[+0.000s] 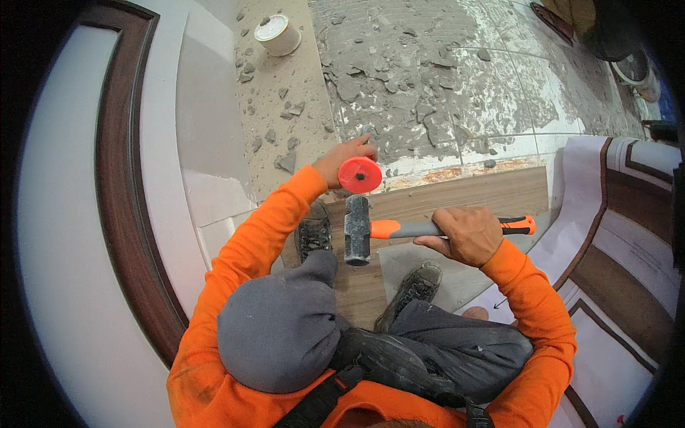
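Observation:
My right hand (pixel 472 234) is wrapped round the grey and orange handle of a club hammer (pixel 357 232), its dark, worn steel head pointing left, above a wood-look plank (pixel 457 200). Ahead of the hammer head, my left hand (pixel 347 160) grips a chisel whose round red hand guard (pixel 359 175) faces up at me. The guard covers part of the hand, and the forefinger reaches out past it. Most of the chisel's shaft and its tip are hidden. Beyond the hand lies a tiled floor with broken grey mortar (pixel 399 93) in ridges and flakes.
A white tub (pixel 277 36) stands at the far left among loose mortar chunks (pixel 287 161). Along the left runs a white wall with a dark brown wooden trim (pixel 128 178). Printed sheeting (pixel 614 235) covers the right side. My shoes (pixel 414 292) rest near the plank.

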Motion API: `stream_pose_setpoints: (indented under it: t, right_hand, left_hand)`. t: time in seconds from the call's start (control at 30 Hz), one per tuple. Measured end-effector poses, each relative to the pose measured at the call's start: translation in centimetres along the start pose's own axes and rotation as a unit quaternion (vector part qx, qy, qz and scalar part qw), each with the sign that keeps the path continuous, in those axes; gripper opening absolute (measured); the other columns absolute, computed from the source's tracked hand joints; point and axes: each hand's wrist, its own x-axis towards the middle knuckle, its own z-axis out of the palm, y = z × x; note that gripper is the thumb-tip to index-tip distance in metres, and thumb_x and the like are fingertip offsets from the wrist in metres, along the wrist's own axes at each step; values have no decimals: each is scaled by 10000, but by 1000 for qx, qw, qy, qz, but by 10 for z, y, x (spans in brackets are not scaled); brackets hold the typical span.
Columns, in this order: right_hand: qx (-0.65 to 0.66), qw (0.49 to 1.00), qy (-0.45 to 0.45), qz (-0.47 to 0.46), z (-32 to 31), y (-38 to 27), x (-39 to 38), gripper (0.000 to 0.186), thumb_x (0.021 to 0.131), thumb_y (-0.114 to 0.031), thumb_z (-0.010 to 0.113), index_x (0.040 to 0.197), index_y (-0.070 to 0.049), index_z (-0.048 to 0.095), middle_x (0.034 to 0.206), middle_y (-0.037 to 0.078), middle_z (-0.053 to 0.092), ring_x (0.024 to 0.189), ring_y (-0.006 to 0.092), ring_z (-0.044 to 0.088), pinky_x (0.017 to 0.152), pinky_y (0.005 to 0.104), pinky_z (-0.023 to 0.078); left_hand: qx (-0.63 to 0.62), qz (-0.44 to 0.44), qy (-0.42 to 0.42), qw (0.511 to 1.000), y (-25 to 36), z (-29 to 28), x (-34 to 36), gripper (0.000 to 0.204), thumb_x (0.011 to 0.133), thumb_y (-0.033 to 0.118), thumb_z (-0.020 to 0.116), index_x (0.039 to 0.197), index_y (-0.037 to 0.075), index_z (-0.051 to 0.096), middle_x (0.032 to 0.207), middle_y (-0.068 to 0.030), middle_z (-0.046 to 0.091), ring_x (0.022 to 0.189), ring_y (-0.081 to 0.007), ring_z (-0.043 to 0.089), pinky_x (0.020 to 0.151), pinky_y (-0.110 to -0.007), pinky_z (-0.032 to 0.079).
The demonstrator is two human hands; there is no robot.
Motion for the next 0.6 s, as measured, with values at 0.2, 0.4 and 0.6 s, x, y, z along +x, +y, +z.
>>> stream_pose_setpoints:
  t: [0.2, 0.4, 0.6]
  right_hand:
    - [-9, 997, -19, 71, 16, 15, -3, 548, 882, -600, 633, 734, -90, 499, 581, 85, 544, 489, 306, 591, 444, 424, 453]
    - [83, 994, 62, -27, -13, -8, 11, 527, 887, -587, 637, 767, -89, 515, 565, 104, 548, 492, 346, 580, 461, 460, 448]
    - [69, 997, -6, 46, 22, 15, 18, 538, 868, -593, 654, 771, -85, 507, 597, 106, 557, 514, 333, 591, 461, 455, 436]
  left_hand:
    - [-48, 26, -37, 998, 21, -28, 27, 300, 758, 187, 740, 966, 81, 553, 925, -111, 590, 868, -366, 611, 798, -428, 515]
    - [6, 0, -15, 1000, 5, -18, 13, 318, 751, 203, 750, 973, 81, 558, 977, -115, 620, 1024, -379, 624, 803, -421, 517]
    - [19, 13, -60, 998, -14, -4, 19, 292, 780, 199, 737, 1003, 108, 573, 1028, -127, 643, 1335, -437, 449, 965, -458, 496]
